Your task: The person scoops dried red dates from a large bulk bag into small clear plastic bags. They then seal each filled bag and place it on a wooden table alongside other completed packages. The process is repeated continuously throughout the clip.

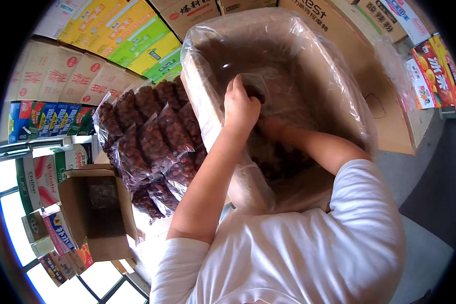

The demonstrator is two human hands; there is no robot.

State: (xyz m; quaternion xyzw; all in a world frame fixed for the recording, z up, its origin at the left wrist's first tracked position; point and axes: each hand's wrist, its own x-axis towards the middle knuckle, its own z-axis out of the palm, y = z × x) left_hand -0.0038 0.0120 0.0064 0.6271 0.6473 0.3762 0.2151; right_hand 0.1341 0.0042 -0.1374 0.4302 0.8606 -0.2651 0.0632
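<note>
A large carton (pixel 268 195) lined with clear plastic (pixel 197 66) stands in front of me. Dark red dried dates (pixel 283 161) lie at its bottom, partly in shadow. Over the carton, my left hand (pixel 239 104) is closed on the edge of a small clear plastic bag (pixel 261 81), with a few dark dates showing at it. My right hand (pixel 269 127) is down inside the carton, just below the bag. Its fingers are hidden by shadow and my left hand. Several filled bags of dates (pixel 173 133) lie piled against the carton's left side.
An opened brown box (pixel 99 202) stands at the lower left. Stacked cartons (pixel 142 43) line the far left, with small coloured boxes (pixel 50 120) below them. A flat cardboard sheet (pixel 390 116) leans at the right, near more coloured packages (pixel 435 76).
</note>
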